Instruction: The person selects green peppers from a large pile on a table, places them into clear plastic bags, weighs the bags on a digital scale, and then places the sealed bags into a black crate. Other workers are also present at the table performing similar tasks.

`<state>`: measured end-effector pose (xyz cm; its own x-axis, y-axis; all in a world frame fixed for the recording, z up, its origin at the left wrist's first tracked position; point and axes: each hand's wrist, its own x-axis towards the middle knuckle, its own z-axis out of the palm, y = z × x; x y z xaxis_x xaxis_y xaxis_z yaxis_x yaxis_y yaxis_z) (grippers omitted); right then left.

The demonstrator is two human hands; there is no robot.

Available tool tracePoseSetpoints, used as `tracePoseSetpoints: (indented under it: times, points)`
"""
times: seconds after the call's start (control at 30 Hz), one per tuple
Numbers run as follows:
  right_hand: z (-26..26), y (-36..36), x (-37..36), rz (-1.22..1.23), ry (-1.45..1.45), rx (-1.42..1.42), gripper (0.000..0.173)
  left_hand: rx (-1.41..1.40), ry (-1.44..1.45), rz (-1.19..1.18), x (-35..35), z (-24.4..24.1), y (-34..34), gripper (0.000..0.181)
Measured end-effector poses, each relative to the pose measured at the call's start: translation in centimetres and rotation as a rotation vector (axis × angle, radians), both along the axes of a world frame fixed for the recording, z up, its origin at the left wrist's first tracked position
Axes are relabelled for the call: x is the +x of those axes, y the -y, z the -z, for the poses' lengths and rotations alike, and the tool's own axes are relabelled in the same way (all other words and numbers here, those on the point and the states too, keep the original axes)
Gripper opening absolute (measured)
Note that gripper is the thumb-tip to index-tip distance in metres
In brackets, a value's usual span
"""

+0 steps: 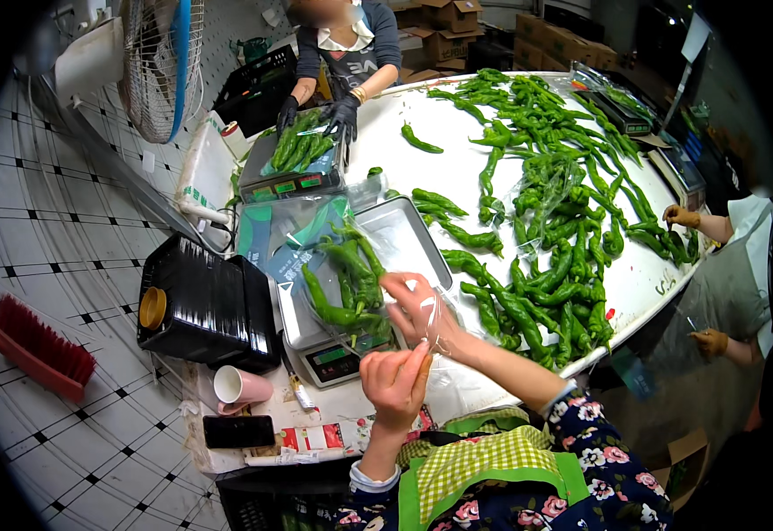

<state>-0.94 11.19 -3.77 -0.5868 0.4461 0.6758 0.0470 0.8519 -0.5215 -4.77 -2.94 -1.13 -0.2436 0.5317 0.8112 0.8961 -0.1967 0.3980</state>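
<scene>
My left hand (393, 385) pinches the edge of a clear plastic bag (441, 372) between thumb and fingertips. Clear film lies across my right hand (423, 308), whose fingers are apart beside the green peppers (356, 272). Those long peppers lie in clear plastic on the metal tray (419, 235) of a digital scale (333, 362) with a lit display. Whether my right fingertips touch a pepper is hard to tell. Several printed plastic bags (280, 242) lie flat at the tray's far left.
A large pile of green peppers (559, 265) spreads over the white table (399, 166). Across it, a gloved person handles bagged peppers on another scale (293, 179). Another gloved person (711, 226) works at right. A black jug (194, 302), pink mug (243, 388) and phone (239, 432) stand left.
</scene>
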Motion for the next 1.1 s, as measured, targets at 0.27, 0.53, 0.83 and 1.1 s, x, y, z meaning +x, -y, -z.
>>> tracePoseSetpoints:
  times: [0.27, 0.53, 0.83, 1.1]
  points:
    - [3.1, 2.8, 1.5, -0.094, 0.311, -0.279, 0.050, -0.109, 0.038, -0.017, 2.3, 1.5, -0.3, 0.027]
    - [3.3, 3.0, -1.1, -0.098, 0.281, -0.302, 0.045, -0.352, 0.578, -0.384, 3.6, 3.7, 3.9, 0.087]
    - [0.6, 3.8, -3.2, -0.122, 0.056, -0.214, 0.040, -0.278, 1.037, -0.070, 3.9, 7.3, 5.5, 0.020]
    - [1.0, 4.3, -0.2, -0.335, -0.012, -0.217, 0.050, -0.221, 1.018, -0.172, 2.2, 6.5, 6.2, 0.015]
